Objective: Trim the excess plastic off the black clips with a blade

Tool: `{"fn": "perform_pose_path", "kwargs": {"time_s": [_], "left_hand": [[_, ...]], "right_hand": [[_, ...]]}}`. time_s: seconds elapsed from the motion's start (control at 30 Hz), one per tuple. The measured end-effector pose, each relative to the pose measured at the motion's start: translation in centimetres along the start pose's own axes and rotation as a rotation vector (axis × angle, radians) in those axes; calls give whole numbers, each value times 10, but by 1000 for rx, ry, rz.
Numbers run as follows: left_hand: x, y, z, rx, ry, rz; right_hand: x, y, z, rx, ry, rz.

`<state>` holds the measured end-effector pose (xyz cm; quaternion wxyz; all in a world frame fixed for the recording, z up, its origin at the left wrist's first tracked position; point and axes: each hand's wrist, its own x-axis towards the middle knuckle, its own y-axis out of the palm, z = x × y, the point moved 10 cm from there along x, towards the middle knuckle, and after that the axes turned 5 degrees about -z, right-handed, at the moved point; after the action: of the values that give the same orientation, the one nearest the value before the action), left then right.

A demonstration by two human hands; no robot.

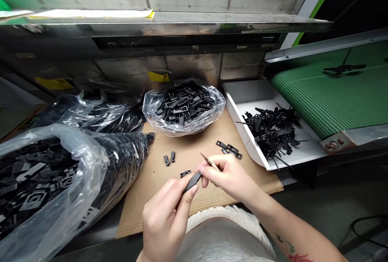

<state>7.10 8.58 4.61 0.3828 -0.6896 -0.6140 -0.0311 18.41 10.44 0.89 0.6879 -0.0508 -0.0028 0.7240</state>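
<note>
My left hand (169, 209) pinches a flat black plastic part (192, 182) between thumb and fingers, low over a sheet of brown cardboard (163, 181). A thin pointed tool (208, 159) rests in my right hand (224, 173), its tip toward the upper left. The right fingertips meet the upper end of the black part. Just behind the left fingers lies a small black piece (185, 173). Two small black pieces (169, 158) sit farther back on the cardboard, and several black frame-like parts (229, 148) lie behind my right hand.
A clear bag (218, 110) of black parts stands at the back. Another large open bag (103, 169) fills the left. At the right, a white tray (247, 136) holds spiky black pieces beside a green conveyor belt (327, 92). A metal shelf (194, 27) crosses behind.
</note>
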Motion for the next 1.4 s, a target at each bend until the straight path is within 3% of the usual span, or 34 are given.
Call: {"fn": "perform_pose_path", "kwargs": {"time_s": [0.13,0.2,0.27,0.37,0.43,0.5,0.67,1.13,1.23,1.33,1.4], "left_hand": [[-1,10,35,-181,-311,95],[-1,9,38,-184,-341,93],[2,4,28,-102,-240,44],[2,-6,-5,47,52,-71],[-3,-10,-23,120,210,-142],[-8,-12,-30,166,283,-184],[-9,-10,-31,178,308,-186],[-12,-11,-33,198,328,-220],[-13,-9,-34,210,322,-204],[-12,-10,-34,221,305,-200],[-12,-12,-33,213,314,-211]], "right_hand": [[-3,-2,-2,-5,-11,73],[-7,-7,1,-84,-49,52],[-12,-16,9,-266,-119,-37],[-27,-21,23,-557,-238,-142],[-38,-18,32,-650,-329,-183],[-47,-16,41,-683,-426,-240],[-54,-9,46,-728,-519,-285],[-48,-3,44,-771,-497,-276],[-43,-16,44,-869,-519,-370],[-37,-48,40,-913,-460,-524],[-33,-65,34,-849,-404,-548]]}}
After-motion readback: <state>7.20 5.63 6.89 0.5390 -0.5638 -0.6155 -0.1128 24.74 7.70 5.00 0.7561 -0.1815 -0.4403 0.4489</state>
